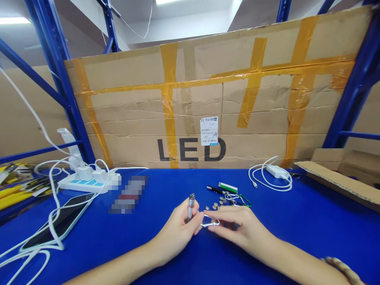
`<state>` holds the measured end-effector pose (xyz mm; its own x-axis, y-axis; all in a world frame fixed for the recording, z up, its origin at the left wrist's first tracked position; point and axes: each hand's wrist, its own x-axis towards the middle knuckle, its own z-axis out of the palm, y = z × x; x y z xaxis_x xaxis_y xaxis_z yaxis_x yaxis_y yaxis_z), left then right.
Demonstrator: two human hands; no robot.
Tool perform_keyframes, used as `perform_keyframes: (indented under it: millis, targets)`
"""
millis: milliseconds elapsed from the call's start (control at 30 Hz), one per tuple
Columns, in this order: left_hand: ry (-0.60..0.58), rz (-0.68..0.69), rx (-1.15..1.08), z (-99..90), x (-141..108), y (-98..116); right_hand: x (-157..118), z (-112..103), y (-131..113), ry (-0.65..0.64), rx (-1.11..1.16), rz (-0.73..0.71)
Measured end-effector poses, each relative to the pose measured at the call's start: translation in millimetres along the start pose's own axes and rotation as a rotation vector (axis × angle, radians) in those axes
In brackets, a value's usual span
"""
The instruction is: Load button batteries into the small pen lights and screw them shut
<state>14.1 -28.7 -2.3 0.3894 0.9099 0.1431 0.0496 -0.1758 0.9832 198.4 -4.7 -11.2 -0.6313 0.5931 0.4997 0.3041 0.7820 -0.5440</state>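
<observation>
My left hand (180,229) is closed round a small silver-grey cylinder (190,208), held upright with its metal end up. A silver carabiner (211,222) spans the gap between both hands. The thumb and fingers of my right hand (242,227) pinch its right part, and its left end meets my left fingertips. Just beyond the hands lie several small round discs (215,206), a black cylinder (215,190), a green cylinder (228,187), and a green carabiner (246,201) beside some metal rings.
At the left are a white power strip (86,183) with plugs and cables and a phone (59,223). A coiled white cable with an adapter (276,171) lies back right, near a cardboard box (341,184). Taped cardboard (136,126) stands behind the blue table (190,263).
</observation>
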Motion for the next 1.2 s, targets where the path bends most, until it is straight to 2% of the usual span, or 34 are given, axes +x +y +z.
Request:
perform_keyframes:
  millis: [67,267,433,733,967,1200]
  targets:
    - [0.015,0.011,0.01,2.2,-1.5,1.5,-1.9,-2.2,-2.4,-0.009,-0.088,-0.082]
    - [-0.013,0.037,0.084,5.3,-4.1,-2.3,-3.9,-7.5,-13.2,-0.155,-0.181,-0.125]
    - [-0.002,0.02,0.074,5.2,-3.4,-1.3,-3.9,-11.1,-18.6,-0.242,-0.331,-0.075]
    - [-0.003,0.02,0.091,4.7,-3.4,-1.2,-2.0,-10.1,-21.7,-0.219,-0.23,-0.05]
    - [-0.002,0.045,0.126,3.0,-2.0,-3.7,-2.3,-14.7,-26.4,-0.241,-0.26,-0.045]
    - [-0.021,0.019,0.09,5.1,-3.3,-1.6,0.3,-9.0,-24.8,-0.183,-0.192,-0.055]
